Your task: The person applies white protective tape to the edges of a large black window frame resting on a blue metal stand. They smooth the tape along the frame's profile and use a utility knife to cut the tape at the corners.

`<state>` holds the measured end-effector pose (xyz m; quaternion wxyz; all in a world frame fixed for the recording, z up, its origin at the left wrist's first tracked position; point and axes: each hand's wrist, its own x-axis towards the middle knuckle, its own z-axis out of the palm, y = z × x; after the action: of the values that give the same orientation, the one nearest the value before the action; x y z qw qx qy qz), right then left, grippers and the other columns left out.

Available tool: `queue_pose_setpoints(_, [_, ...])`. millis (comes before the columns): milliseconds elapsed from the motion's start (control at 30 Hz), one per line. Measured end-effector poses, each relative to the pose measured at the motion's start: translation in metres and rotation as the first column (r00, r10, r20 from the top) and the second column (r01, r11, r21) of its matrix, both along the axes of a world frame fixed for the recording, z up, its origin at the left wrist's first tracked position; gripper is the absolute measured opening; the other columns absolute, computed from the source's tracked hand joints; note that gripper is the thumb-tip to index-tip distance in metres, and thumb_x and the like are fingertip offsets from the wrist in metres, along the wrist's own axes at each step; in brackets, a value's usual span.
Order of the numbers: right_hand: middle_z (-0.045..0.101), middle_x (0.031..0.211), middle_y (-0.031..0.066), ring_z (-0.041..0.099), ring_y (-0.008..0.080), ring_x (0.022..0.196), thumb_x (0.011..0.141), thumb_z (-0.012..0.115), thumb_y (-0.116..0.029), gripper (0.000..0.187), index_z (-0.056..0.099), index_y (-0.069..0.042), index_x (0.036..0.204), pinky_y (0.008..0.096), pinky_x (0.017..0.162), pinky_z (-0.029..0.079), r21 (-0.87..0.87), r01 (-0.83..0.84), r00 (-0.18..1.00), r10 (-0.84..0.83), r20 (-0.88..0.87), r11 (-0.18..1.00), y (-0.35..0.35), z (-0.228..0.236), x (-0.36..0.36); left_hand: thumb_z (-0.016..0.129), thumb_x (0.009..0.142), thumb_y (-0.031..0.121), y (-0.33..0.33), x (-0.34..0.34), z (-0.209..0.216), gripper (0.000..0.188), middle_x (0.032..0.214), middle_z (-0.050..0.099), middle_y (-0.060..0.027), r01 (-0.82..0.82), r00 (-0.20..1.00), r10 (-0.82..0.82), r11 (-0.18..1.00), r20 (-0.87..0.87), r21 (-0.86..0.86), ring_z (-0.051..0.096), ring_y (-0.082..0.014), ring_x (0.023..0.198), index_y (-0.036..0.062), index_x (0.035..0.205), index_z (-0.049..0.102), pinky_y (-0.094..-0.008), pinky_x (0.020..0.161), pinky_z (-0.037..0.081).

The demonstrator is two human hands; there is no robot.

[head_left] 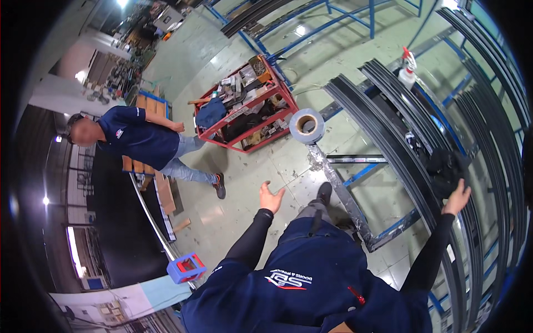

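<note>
My right hand (458,197) reaches out to the right over the dark metal profiles (402,158) and grips a bunched black cloth (445,171) lying on them. Its fingertips are partly lost against the dark fabric. My left hand (271,198) hangs in the air in front of my body, holding nothing, its fingers spread. Ahead of it, a roll of grey tape (307,126) rests on the end of the worn metal frame (351,205). A white spray bottle with a red trigger (407,72) stands beside the far ends of the profiles.
Ahead to the left stands a red tool cart (244,119) loaded with tools and boxes. Another person (133,136) in a navy shirt walks near it. More long profiles (488,139) line the right side on blue racks. A blue and red object (186,268) sits at lower left.
</note>
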<state>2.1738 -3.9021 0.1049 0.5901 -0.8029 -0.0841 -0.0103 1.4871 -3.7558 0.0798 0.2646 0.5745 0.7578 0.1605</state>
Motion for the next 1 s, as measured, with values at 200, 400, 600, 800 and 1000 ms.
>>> queue_pose_setpoints(200, [0.059,0.131,0.0218,0.059,0.0306,0.123,0.102,0.061,-0.018,0.047,0.052,0.005,0.142,0.0365,0.101,0.052,0.450,-0.183,0.974,0.223,-0.038,0.874,0.039,0.183,-0.053,0.084,0.081,0.028,0.077,-0.074,-0.019,0.074,0.133,0.058,-0.0269,-0.177,0.984,0.174,0.982,0.046,0.072,0.063,-0.0390,0.117,-0.0037,0.137,0.046,-0.0460,0.100,0.052])
queue_pose_setpoints(400, [0.040,0.153,0.0248,0.050,0.0358,0.136,0.098,0.066,-0.017,0.058,0.046,-0.003,0.151,0.0454,0.114,0.043,0.106,-0.286,0.859,0.206,0.468,0.952,0.042,0.241,-0.109,0.083,0.083,0.026,0.262,-0.123,-0.059,0.071,0.130,0.060,-0.0259,-0.165,0.959,0.120,0.973,0.257,0.164,0.064,-0.0383,0.114,-0.0033,0.136,0.047,-0.0451,0.100,0.051])
queue_pose_setpoints(600, [0.046,0.149,0.0275,0.054,0.0406,0.130,0.104,0.049,-0.027,0.061,0.032,-0.002,0.157,0.0521,0.110,0.045,0.136,-0.367,0.728,0.193,0.658,0.920,0.170,0.346,-0.234,0.074,0.093,0.010,0.384,-0.084,-0.024,0.045,0.115,0.064,-0.0097,0.052,0.657,-0.268,0.949,0.705,0.312,0.063,-0.0146,0.101,0.0059,0.129,0.047,-0.0320,0.091,0.054])
queue_pose_setpoints(800, [0.066,0.122,0.0150,0.065,0.0259,0.107,0.101,0.057,-0.038,0.047,0.060,0.001,0.126,0.0430,0.096,0.050,0.176,-0.939,0.344,0.852,0.396,0.297,0.436,0.368,-0.507,0.058,0.105,0.039,0.433,-0.004,0.206,0.062,0.146,0.054,-0.0125,0.713,-0.114,-0.207,0.664,0.972,0.225,0.057,-0.0213,0.128,0.0016,0.151,0.040,-0.0370,0.109,0.045])
queue_pose_setpoints(1000, [0.066,0.105,0.0020,0.059,0.0083,0.095,0.109,0.052,-0.020,0.029,0.066,0.003,0.119,0.0254,0.084,0.047,0.606,-0.693,0.444,0.893,-0.067,0.390,0.460,0.294,-0.565,0.050,0.106,0.023,0.559,-0.061,0.230,0.047,0.149,0.052,-0.0138,0.371,-0.745,-0.403,0.412,0.532,0.832,0.051,-0.0250,0.137,0.0011,0.147,0.050,-0.0423,0.116,0.037])
